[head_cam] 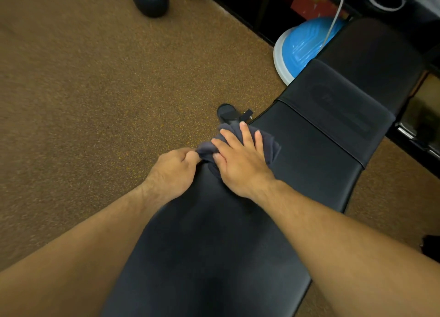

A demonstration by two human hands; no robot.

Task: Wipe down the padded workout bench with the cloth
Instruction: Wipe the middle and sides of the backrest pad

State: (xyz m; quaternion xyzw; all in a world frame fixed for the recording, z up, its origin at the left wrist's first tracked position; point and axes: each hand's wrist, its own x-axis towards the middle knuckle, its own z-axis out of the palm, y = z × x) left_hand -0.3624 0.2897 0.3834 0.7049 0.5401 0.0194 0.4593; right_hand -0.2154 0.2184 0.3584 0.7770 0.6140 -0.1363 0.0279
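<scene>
The black padded workout bench (309,150) runs from the bottom of the view up to the top right. A dark grey cloth (270,147) lies bunched at the bench's left edge, near the seam between two pads. My right hand (240,162) lies flat on the cloth with its fingers straight and spread, pressing it onto the pad. My left hand (175,171) sits just left of it, fingers curled, pinching the cloth's left corner. Most of the cloth is hidden under my right hand.
Brown speckled carpet (95,90) covers the floor left of the bench. A blue balance dome (302,47) with a white cable over it sits beside the bench's far end. A black rounded weight (150,0) stands at the top. A black bench knob (227,113) protrudes near the cloth.
</scene>
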